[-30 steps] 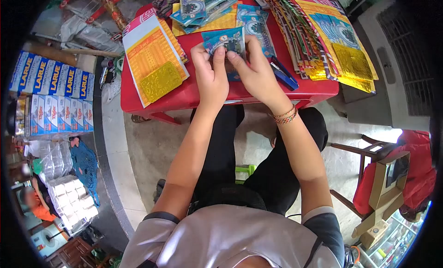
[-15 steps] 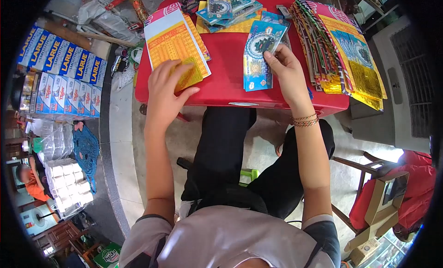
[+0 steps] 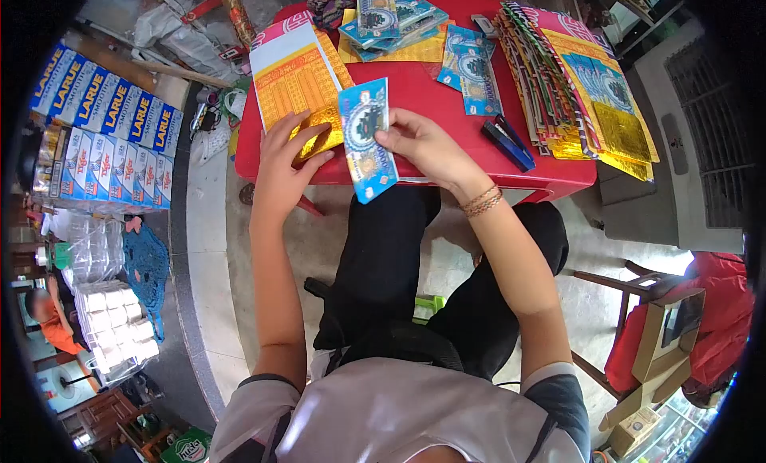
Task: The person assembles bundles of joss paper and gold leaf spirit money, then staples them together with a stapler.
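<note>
My right hand point(image 3: 427, 148) pinches a blue printed paper note point(image 3: 367, 136), held over the table's front edge beside my left hand. My left hand point(image 3: 291, 156) has its fingers and thumb on a shiny gold foil sheet point(image 3: 325, 128), which curls up a little. That foil lies at the front of a stack of orange-printed paper sheets point(image 3: 291, 84) on the left of the red table point(image 3: 399, 84). More blue notes point(image 3: 469, 64) lie fanned to the right, with a dark blue stapler point(image 3: 509, 144) in front of them.
Bundles of blue notes point(image 3: 395, 20) rest on yellow paper at the back. A thick pile of assembled paper sets point(image 3: 550, 88) stands at the table's right. Beer cartons point(image 3: 104, 96) are stacked at left; an open cardboard box point(image 3: 662, 351) is at lower right, and a person point(image 3: 56, 315) is far left.
My right hand has moved left with a blue note, leaving other notes on the table and uncovering the stapler. My left hand stays at the gold foil, which has lifted slightly.
</note>
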A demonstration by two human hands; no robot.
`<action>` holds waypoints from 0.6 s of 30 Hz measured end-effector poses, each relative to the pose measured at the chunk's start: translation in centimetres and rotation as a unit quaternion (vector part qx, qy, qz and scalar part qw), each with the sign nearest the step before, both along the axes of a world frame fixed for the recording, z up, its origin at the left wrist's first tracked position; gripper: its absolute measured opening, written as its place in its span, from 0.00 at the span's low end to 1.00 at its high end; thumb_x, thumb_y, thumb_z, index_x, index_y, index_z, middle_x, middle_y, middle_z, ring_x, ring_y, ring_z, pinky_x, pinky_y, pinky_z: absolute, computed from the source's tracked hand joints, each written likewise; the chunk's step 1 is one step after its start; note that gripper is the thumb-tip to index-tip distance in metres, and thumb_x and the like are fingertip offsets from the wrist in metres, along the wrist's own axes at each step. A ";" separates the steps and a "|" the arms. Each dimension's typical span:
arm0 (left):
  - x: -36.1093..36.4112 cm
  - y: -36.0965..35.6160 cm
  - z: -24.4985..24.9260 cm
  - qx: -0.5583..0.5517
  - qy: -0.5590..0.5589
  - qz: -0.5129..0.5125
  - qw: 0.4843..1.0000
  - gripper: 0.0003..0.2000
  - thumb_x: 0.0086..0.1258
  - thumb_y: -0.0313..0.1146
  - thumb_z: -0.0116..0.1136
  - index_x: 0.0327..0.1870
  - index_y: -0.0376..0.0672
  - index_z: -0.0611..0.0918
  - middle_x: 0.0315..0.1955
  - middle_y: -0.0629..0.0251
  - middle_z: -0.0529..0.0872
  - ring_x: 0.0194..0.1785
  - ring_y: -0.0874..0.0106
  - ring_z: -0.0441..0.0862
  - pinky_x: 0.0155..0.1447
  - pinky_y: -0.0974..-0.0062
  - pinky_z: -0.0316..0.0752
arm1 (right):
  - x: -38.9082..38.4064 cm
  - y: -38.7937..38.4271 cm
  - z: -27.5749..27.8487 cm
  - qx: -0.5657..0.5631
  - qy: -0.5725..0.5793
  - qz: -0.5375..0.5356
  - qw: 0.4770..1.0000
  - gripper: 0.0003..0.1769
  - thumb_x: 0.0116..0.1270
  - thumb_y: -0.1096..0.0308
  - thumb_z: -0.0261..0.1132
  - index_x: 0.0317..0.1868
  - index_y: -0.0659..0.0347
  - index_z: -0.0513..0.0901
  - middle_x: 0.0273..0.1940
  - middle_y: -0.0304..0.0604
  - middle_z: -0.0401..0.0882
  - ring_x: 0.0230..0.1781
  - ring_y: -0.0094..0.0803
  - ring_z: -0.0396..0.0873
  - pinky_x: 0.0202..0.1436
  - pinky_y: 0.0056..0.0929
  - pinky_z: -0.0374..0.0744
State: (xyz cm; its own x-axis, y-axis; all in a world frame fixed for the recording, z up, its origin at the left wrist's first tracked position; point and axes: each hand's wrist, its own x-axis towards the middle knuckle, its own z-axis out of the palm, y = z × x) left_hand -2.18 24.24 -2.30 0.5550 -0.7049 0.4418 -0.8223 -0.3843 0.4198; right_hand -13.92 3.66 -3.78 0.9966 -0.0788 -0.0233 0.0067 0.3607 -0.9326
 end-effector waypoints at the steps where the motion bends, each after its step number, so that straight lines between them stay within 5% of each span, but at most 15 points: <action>1: -0.1 0.1 0.0 0.001 -0.001 -0.001 1.000 0.18 0.55 0.35 0.68 0.49 0.49 0.84 0.57 0.63 0.77 0.63 0.59 0.69 0.67 0.60 0.60 | 0.2 0.2 -0.1 0.000 -0.003 -0.002 1.000 0.13 0.69 0.70 0.61 0.51 0.68 0.75 0.47 0.40 0.80 0.49 0.22 0.77 0.55 0.23 0.74; 9: -3.7 2.0 0.8 -0.029 0.052 -0.019 0.998 0.19 0.51 0.29 0.68 0.47 0.42 0.83 0.56 0.60 0.78 0.63 0.58 0.71 0.65 0.62 0.63 | -2.2 0.7 1.4 -0.029 0.001 0.070 0.997 0.11 0.70 0.66 0.61 0.46 0.64 0.76 0.41 0.36 0.79 0.43 0.18 0.75 0.49 0.20 0.73; 14: -6.6 2.2 -0.4 -0.030 0.044 -0.072 0.996 0.21 0.48 0.34 0.74 0.45 0.42 0.83 0.54 0.60 0.79 0.61 0.58 0.74 0.65 0.51 0.62 | -4.6 -1.2 1.4 -0.067 0.016 0.143 0.987 0.11 0.70 0.65 0.61 0.47 0.64 0.77 0.42 0.35 0.79 0.44 0.17 0.74 0.50 0.20 0.73; 18: -8.4 1.0 -0.8 -0.043 0.015 -0.111 0.993 0.20 0.48 0.36 0.73 0.43 0.42 0.83 0.51 0.60 0.80 0.58 0.59 0.75 0.64 0.52 0.63 | -6.3 -2.5 1.6 -0.134 0.023 0.159 0.978 0.12 0.70 0.63 0.61 0.46 0.64 0.77 0.40 0.33 0.78 0.43 0.17 0.72 0.48 0.21 0.72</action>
State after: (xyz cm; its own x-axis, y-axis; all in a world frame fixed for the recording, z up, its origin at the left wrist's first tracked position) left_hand -10.54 25.20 -3.13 0.4046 -0.7718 0.4906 -0.8691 -0.1575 0.4689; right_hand -20.20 1.13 -2.14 0.9701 0.2258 -0.0891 -0.1097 0.0801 -0.9907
